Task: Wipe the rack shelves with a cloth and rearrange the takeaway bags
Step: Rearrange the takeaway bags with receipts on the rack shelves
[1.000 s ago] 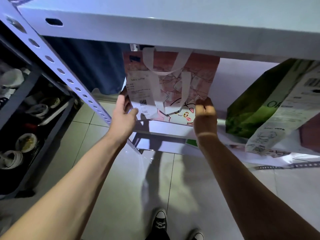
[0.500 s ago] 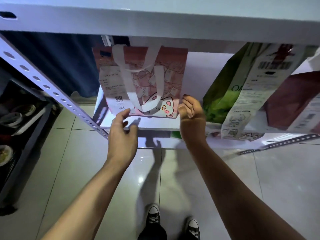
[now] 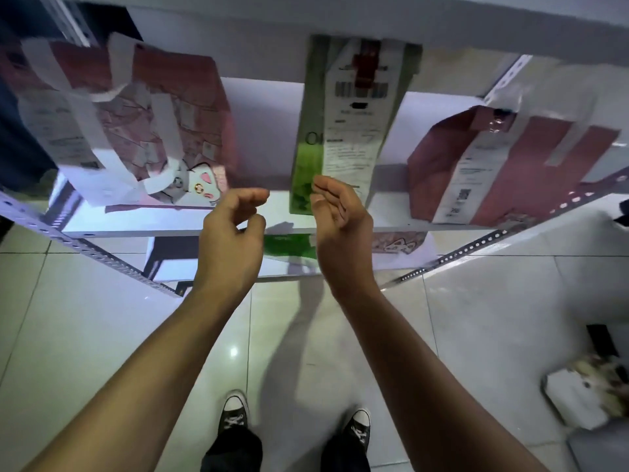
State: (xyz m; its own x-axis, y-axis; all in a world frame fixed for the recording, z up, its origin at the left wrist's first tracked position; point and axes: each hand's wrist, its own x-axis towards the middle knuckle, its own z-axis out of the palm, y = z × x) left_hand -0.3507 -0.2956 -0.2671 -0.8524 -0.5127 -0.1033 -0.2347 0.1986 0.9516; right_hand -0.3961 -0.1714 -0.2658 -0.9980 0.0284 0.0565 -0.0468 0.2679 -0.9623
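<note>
Three takeaway bags stand on the white rack shelf (image 3: 190,219). At the left is a pink bag with a cartoon cat and white handles (image 3: 163,131). In the middle stands a green bag (image 3: 308,158), seen edge-on, with a long receipt on it. A dark pink bag (image 3: 503,165) with a receipt strip is at the right. My left hand (image 3: 231,233) hovers empty in front of the shelf edge, fingers loosely curled. My right hand (image 3: 340,219) is at the green bag's lower front, fingers apart, holding nothing. No cloth is visible.
A white upper shelf (image 3: 340,18) spans the top of the view. Perforated white uprights (image 3: 102,257) run diagonally at left and right. A lower shelf holds more bags. A white box with clutter (image 3: 585,393) lies on the tiled floor at right. My shoes (image 3: 235,410) are below.
Both hands let go of the cartoon-cat bag and shifted right toward the green bag. The view swung right, bringing the dark pink bag fully into sight.
</note>
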